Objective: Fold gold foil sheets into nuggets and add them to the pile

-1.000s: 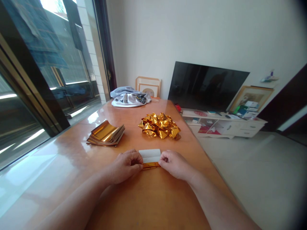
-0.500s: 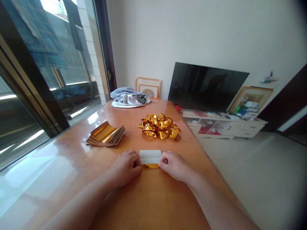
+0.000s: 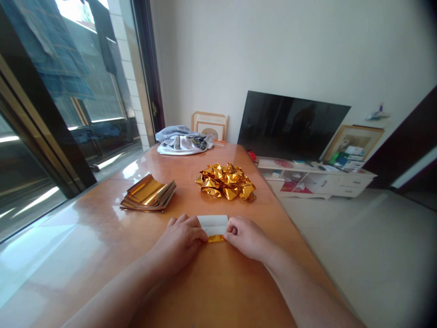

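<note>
Gold-backed paper (image 3: 212, 222) lies pale side up on the surface (image 3: 211, 291), nearer its right edge than left, gold strip (image 3: 215, 238) along the paper's near side, left hand (image 3: 179, 240) and right hand (image 3: 248, 238) nearly closed, pinching opposite ends. Looks like creasing a fold; next move probably calls for even thumb pressure, ends kept aligned. Gold sheet stack (image 3: 150, 193) toward left edge, shiny gold heap (image 3: 226, 181) by right edge, cloth bundle (image 3: 180, 142) at far left corner, television (image 3: 290, 125) past far right corner.
</note>
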Demonstrator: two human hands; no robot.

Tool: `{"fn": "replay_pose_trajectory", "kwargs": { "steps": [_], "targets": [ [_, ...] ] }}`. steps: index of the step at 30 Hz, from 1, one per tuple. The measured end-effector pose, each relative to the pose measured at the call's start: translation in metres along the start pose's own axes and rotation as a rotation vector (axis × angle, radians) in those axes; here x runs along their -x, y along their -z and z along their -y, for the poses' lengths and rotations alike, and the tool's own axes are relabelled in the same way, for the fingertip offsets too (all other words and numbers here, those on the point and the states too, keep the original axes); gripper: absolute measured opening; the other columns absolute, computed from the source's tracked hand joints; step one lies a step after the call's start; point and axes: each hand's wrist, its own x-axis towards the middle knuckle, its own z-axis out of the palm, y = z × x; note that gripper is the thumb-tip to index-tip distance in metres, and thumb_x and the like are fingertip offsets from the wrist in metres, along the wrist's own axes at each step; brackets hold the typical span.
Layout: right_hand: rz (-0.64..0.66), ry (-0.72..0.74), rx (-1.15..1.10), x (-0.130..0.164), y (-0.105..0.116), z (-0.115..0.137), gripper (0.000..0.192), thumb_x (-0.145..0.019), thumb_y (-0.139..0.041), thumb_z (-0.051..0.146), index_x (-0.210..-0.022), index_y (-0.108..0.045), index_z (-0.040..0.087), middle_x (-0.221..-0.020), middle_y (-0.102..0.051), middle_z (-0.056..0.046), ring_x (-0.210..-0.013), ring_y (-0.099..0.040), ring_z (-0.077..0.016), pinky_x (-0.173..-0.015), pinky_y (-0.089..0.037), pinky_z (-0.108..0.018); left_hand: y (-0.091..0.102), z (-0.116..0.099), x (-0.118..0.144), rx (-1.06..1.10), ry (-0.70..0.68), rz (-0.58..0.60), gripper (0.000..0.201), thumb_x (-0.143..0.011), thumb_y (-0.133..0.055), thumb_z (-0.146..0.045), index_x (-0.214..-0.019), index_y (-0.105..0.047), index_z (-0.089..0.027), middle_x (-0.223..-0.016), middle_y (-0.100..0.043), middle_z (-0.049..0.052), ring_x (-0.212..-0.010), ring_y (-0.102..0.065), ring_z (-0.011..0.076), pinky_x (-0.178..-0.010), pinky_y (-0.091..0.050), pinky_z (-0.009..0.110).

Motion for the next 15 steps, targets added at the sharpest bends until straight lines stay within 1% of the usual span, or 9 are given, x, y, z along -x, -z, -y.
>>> {"fn": "replay_pose_trajectory", "kwargs": {
  "steps": [5, 10, 13, 15],
  "targets": [
    [-0.012, -0.006, -0.014, 0.000, -0.003, -0.002, 0.004, -0.082, -0.064, 0.023, -0.081, -0.060, 0.023, -0.079, -0.064, 0.002, -0.070, -0.055, -0.0139, -0.058, -0.031, -0.023, 0.000, 0.000, 0.000, -0.027, -0.016, 0.012, 0.026, -0.089, -0.053, -0.015, -0.088, -0.073, -0.031, -0.102, -0.069, 0.002, -0.094, -0.053, 0.0239, -0.083, -0.034, 0.037],
    [-0.051, -0.002, 0.041, 0.000, 0.004, -0.006, 0.011, -0.080, -0.068, 0.023, -0.089, -0.061, 0.023, -0.092, -0.063, 0.000, -0.076, -0.056, -0.0141, -0.065, -0.036, -0.024, 0.000, 0.000, 0.001, -0.033, -0.032, 0.022, 0.026, -0.090, -0.051, -0.014, -0.090, -0.071, -0.031, -0.100, -0.070, 0.001, -0.092, -0.054, 0.0232, -0.081, -0.033, 0.036],
    [-0.044, -0.009, 0.062, 0.001, 0.008, -0.008, 0.014, -0.080, -0.070, 0.026, -0.092, -0.063, 0.023, -0.096, -0.063, -0.001, -0.082, -0.058, -0.0160, -0.070, -0.040, -0.026, 0.001, -0.001, 0.002, -0.036, -0.045, 0.018, 0.025, -0.089, -0.052, -0.013, -0.088, -0.070, -0.030, -0.100, -0.070, 0.000, -0.090, -0.054, 0.0227, -0.081, -0.032, 0.036],
    [-0.058, 0.018, 0.052, 0.000, 0.008, -0.009, 0.018, -0.079, -0.070, 0.024, -0.096, -0.064, 0.023, -0.102, -0.064, -0.003, -0.089, -0.060, -0.0179, -0.075, -0.043, -0.027, 0.003, -0.002, 0.003, -0.045, -0.054, 0.016, 0.024, -0.088, -0.053, -0.012, -0.087, -0.069, -0.029, -0.099, -0.070, 0.001, -0.090, -0.054, 0.0228, -0.081, -0.032, 0.037]
  ]
}}
